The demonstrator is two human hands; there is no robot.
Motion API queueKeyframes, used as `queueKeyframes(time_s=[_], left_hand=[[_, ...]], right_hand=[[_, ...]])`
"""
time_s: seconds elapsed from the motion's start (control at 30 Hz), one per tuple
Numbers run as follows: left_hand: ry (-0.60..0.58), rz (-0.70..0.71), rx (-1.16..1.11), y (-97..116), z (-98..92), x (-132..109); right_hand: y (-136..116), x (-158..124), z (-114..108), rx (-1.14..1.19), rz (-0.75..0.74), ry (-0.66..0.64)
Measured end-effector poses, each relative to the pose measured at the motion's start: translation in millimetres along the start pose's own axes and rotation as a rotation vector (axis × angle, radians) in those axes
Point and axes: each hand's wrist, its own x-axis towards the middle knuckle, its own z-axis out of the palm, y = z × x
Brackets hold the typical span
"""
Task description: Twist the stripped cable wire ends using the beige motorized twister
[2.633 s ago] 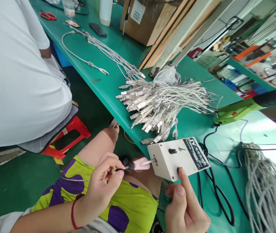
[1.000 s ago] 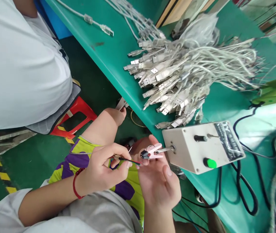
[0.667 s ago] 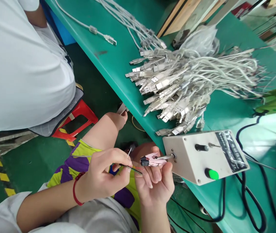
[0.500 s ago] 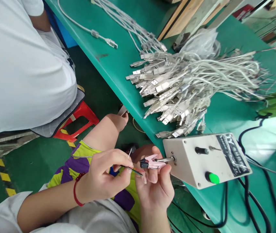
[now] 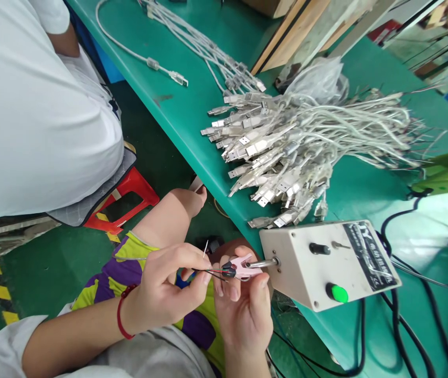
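My left hand point(image 5: 164, 291) pinches thin red, green and black wires point(image 5: 210, 271) at the end of a grey cable, holding their tips at the black mouth of a pink clip point(image 5: 240, 266). That clip sticks out on a metal rod from the side of a beige box point(image 5: 322, 262) with a green button, standing at the bench's near edge. My right hand point(image 5: 243, 310) is closed round the pink clip from below, thumb and fingers squeezing it.
A big heap of grey USB cables point(image 5: 287, 142) lies on the green bench point(image 5: 184, 110) behind the box. More cables lie at the far left. A person in a white shirt point(image 5: 31, 105) sits on a red stool point(image 5: 129, 194) to my left. Black cords point(image 5: 397, 320) trail right.
My right hand left the green button on the box, came under the pink clip and gripped it. My left hand brought the wire tips up to the clip's mouth.
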Motion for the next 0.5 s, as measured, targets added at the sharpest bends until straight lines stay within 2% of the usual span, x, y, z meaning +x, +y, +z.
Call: queueKeyframes(time_s=[0.1, 0.27, 0.5], left_hand=[[0.027, 0.044, 0.02, -2.4, 0.3, 1.4], [0.052, 0.105, 0.04, -4.0, 0.8, 5.6], [0.005, 0.108, 0.007, -6.5, 4.6, 3.6]], right_hand=[[0.9, 3.4, 2.3, 0.003, -0.065, -0.048], [0.4, 5.6, 2.4, -0.005, -0.063, -0.086], [0.3, 6.6, -4.3, -0.035, -0.086, -0.052]])
